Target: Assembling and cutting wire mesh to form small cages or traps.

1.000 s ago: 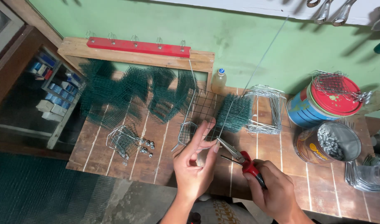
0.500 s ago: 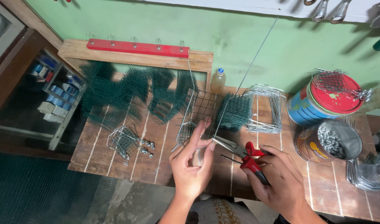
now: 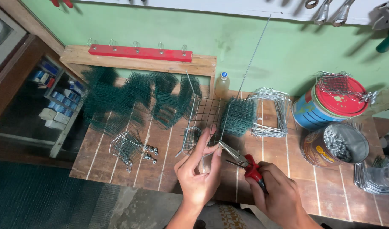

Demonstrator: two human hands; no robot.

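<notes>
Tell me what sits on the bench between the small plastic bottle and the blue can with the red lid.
Head view: a stack of bent bare-wire frames lies between the bottle and the blue can.

On your wooden bench (image 3: 118,169) you have a heap of green wire mesh pieces (image 3: 131,99) spread toward the back left, under a wooden rack with a red strip of hooks (image 3: 140,53). A small plastic bottle (image 3: 222,85) stands against the green wall (image 3: 266,46). To your right, a stack of bent wire frames (image 3: 268,112) lies beside a blue tin with a red lid (image 3: 330,104), and just in front of that an open can of small metal fasteners (image 3: 336,144).
</notes>
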